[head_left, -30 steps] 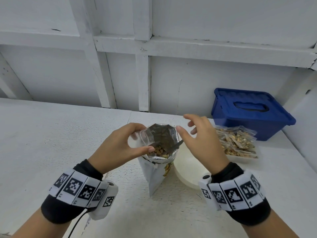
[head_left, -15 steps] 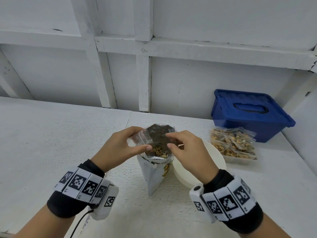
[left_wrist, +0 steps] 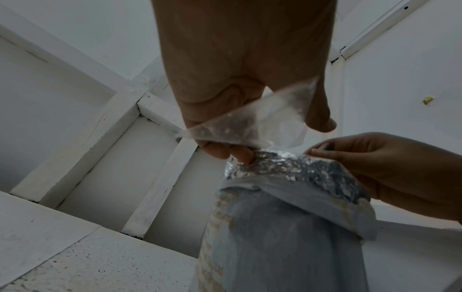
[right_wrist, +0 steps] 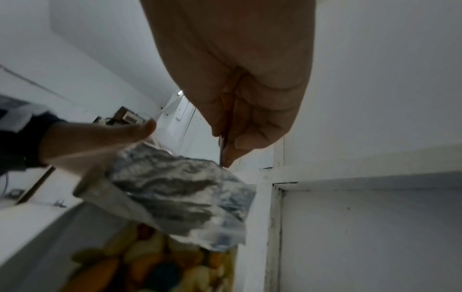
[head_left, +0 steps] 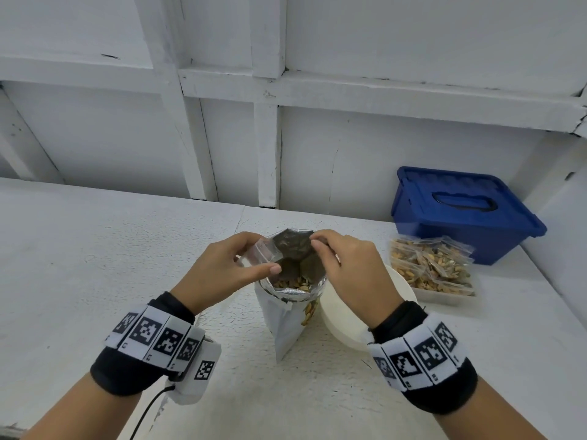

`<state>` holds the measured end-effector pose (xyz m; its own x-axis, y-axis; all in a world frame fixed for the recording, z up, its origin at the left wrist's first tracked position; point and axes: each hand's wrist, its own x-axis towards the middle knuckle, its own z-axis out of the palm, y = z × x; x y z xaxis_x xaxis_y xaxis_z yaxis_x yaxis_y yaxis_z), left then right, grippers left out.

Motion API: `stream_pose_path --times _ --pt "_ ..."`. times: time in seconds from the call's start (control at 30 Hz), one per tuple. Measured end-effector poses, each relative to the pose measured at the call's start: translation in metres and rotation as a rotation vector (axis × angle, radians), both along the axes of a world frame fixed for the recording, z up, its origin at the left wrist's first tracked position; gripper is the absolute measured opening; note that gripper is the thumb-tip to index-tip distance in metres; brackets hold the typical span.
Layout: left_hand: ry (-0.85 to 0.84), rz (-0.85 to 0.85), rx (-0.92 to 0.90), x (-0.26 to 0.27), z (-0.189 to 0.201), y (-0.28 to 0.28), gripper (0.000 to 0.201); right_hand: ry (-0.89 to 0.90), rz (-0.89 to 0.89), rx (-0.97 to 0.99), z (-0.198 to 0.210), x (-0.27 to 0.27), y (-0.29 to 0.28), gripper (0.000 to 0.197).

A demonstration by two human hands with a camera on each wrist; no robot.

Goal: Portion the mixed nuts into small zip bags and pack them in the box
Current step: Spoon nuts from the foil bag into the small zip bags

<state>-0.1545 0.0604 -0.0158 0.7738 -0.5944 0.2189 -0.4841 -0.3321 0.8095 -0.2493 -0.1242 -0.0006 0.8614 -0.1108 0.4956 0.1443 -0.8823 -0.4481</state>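
From the head view, a foil pouch (head_left: pixel 290 300) of nuts (head_left: pixel 293 282) is seen standing upright near the middle of the bench (head_left: pixel 95 249), its mouth open. A small clear zip bag (head_left: pixel 263 254) is pinched by the left hand (head_left: pixel 228 271) between thumb and fingers, just above the pouch's left rim. A thin tool is pinched by the curled fingers of the right hand (head_left: pixel 352 271) over the pouch mouth; the tool's kind cannot be told. A white bowl (head_left: pixel 343 322) is set just right of the pouch. Filled bags (head_left: pixel 432 268) are piled in a tray (head_left: pixel 444 296) towards the bench's right edge, and a lidded blue box (head_left: pixel 460 211) is placed behind them at the far right corner.

From the left wrist, the zip bag (left_wrist: pixel 252 122) is seen held above the pouch (left_wrist: pixel 287 227), whose foil rim is touched by fingertips (left_wrist: pixel 240 154).

From the right wrist, a thin dark handle (right_wrist: pixel 226 134) is seen clamped between thumb and fingers (right_wrist: pixel 255 126), above the pouch (right_wrist: pixel 182 189).
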Motion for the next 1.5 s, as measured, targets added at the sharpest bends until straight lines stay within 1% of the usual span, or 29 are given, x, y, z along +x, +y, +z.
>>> stream_pose_path --times 0.07,0.13,0.2,0.23,0.33,0.47,0.53,0.63,0.8,0.9,1.03,1.1,1.17,1.37,1.43,1.5 --pt "-0.002 -0.007 0.001 0.001 -0.001 0.000 0.047 0.025 -0.004 -0.093 -0.002 0.004 -0.003 0.026" --pt "0.001 -0.007 -0.003 0.001 -0.001 0.000 0.048 0.143 0.008 -0.146 -0.007 0.006 -0.004 0.026" --pt "0.000 -0.008 0.000 0.002 -0.001 -0.001 0.048 0.227 0.013 -0.161 -0.012 0.006 -0.005 0.028" --pt "0.000 -0.008 0.003 0.003 -0.001 -0.001 0.048 0.238 0.013 -0.145 -0.012 0.005 -0.005 0.028" --pt "0.007 -0.012 0.008 0.003 0.000 -0.001 0.048 0.209 0.006 -0.054 -0.011 0.006 -0.007 0.025" --pt "0.007 -0.031 -0.004 0.002 0.000 -0.002 0.061 0.212 0.003 0.099 -0.010 0.009 -0.011 0.023" --pt "0.006 -0.026 0.005 0.001 -0.001 -0.003 0.058 0.230 -0.010 0.169 -0.010 0.010 -0.011 0.022" --pt "0.002 -0.033 0.011 0.002 -0.002 -0.003 0.058 0.227 -0.055 0.294 -0.010 0.010 -0.014 0.021" --pt "0.013 -0.057 -0.016 0.002 -0.001 -0.002 0.069 0.148 -0.147 0.444 -0.007 0.008 -0.022 0.023" --pt "-0.013 -0.072 0.003 0.001 0.002 -0.001 0.069 0.115 -0.225 0.617 -0.007 0.006 -0.030 0.027" --pt "-0.082 -0.100 0.091 0.003 0.009 0.003 0.071 0.095 -0.285 0.803 -0.005 0.005 -0.036 0.027" --pt "-0.146 -0.113 0.180 0.006 0.013 0.005 0.082 0.078 -0.302 0.862 -0.003 0.003 -0.039 0.026" --pt "-0.218 -0.117 0.291 0.008 0.019 0.006 0.094 0.060 -0.316 0.884 0.000 0.001 -0.044 0.026" --pt "-0.413 -0.104 0.555 0.008 0.032 0.002 0.115 -0.050 -0.320 0.901 0.011 -0.008 -0.055 0.025" --pt "-0.450 -0.105 0.618 0.007 0.034 -0.003 0.115 -0.070 -0.312 0.894 0.015 -0.010 -0.057 0.025" --pt "-0.460 -0.109 0.640 0.006 0.035 -0.008 0.103 -0.087 -0.302 0.887 0.018 -0.012 -0.057 0.025"
